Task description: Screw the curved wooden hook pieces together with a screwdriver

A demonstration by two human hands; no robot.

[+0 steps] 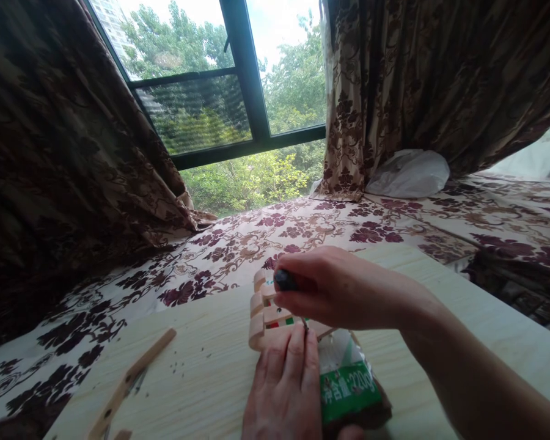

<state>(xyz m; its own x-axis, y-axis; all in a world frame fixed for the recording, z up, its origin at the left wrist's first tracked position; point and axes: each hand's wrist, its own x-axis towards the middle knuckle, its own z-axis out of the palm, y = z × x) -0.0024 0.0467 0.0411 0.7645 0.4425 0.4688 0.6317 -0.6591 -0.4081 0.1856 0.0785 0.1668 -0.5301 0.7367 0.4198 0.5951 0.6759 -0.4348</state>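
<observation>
My right hand (343, 287) is closed around the dark handle of a screwdriver (285, 280). Its thin metal shaft points down by the fingertips of my left hand, and the tip is hidden. My left hand (284, 391) lies flat with its fingers stretched out, pressing on a light wooden piece with rounded ends (256, 333). Several such rounded slats sit side by side there, partly covered by both hands. Beneath and beside them is a green and clear plastic package (348, 388) with white print. The tip of my left thumb shows at the package's near edge.
A pale wooden board (201, 373) carries the work. On its left lie a long wooden strip with holes (132, 379) and small dark bits. Floral cloth (242, 238) spreads behind. A white plastic bag (410, 173) rests by the curtain (343, 122), near the window.
</observation>
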